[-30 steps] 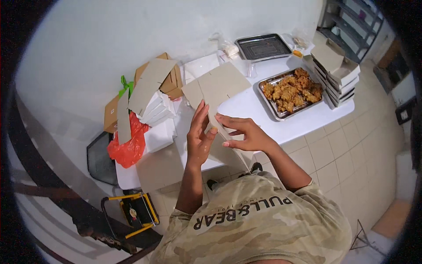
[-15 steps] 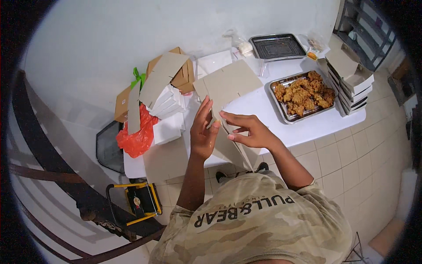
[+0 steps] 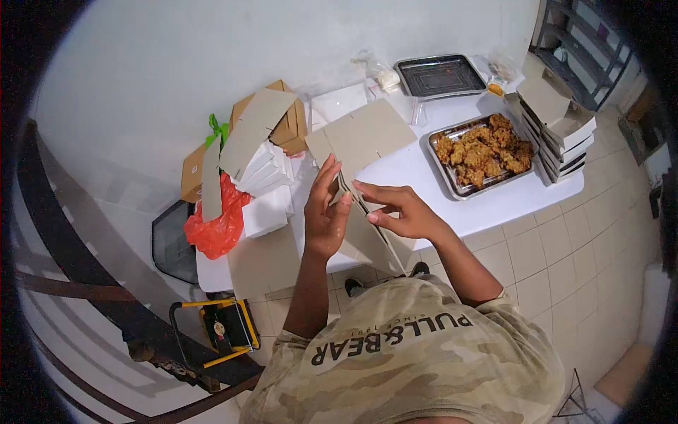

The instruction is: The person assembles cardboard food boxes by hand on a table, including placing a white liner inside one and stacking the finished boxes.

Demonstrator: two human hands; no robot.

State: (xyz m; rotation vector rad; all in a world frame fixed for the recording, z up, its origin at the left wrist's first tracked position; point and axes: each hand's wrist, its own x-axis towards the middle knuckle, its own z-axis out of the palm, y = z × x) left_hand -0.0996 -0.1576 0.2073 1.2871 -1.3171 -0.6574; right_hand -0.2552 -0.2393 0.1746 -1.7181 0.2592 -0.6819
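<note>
Between my two hands a grey-brown cardboard box blank stands on edge, folded, in front of my body. My left hand presses against its left side, fingers stretched up along the fold and thumb towards the edge. From the other side my right hand pinches the top edge, fingertips and thumb on the board. Just beyond my fingers lies a wide flat cardboard panel with cut slots; whether it is joined to the held piece I cannot tell.
A steel tray of fried chicken sits right on the white table, beside stacked open boxes. Behind is a black tray. Left are folded white boxes, brown cartons and a red plastic bag.
The view has shifted slightly, so the table things appear a little further left. My hands keep their grip on the cardboard; its folded layers show slightly more apart near my fingertips.
</note>
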